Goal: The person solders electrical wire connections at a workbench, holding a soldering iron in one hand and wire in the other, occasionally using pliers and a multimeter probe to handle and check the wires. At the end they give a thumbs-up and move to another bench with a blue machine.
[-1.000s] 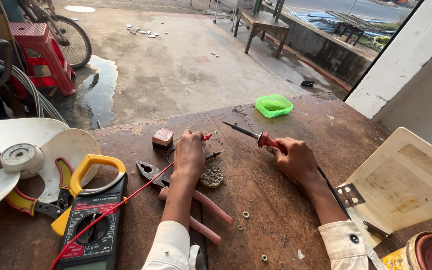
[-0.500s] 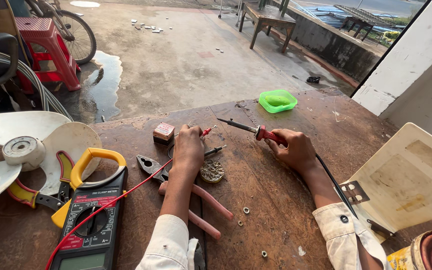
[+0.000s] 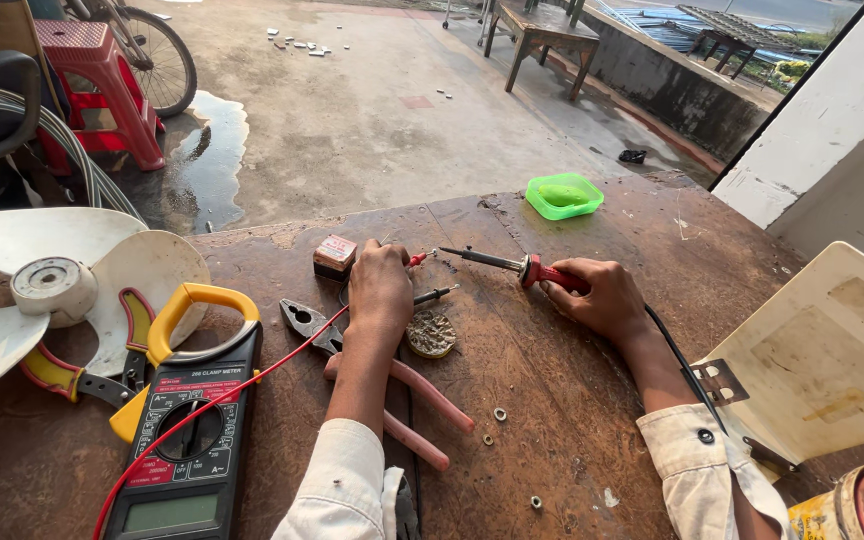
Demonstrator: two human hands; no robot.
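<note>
From the head view we look down on a rusty brown bench (image 3: 572,400). Our right hand (image 3: 607,298) is wrapped around the red handle of a soldering iron (image 3: 512,265), its dark tip pointing left toward our left hand (image 3: 380,285). That left hand rests fingers curled and pressed down, seemingly pinching red and black probe leads (image 3: 427,277) beside a small brown block (image 3: 335,255); exactly what the fingertips grip is hidden. Just below it lies a round tin of grey residue (image 3: 432,334), and pink-handled pliers (image 3: 392,385) lie under the forearm. A yellow clamp meter (image 3: 192,420) and a white fan blade (image 3: 62,290) sit to the left, a green tray (image 3: 564,196) farther back.

As far as we can judge, the joint is not yet made: the iron's tip stands just short of the leads, apart from them, and the loose nuts remain scattered on the bench.

Compared with half a second ago, both hands hold nearly the same places; the iron's tip has edged slightly closer to the left hand.
</note>
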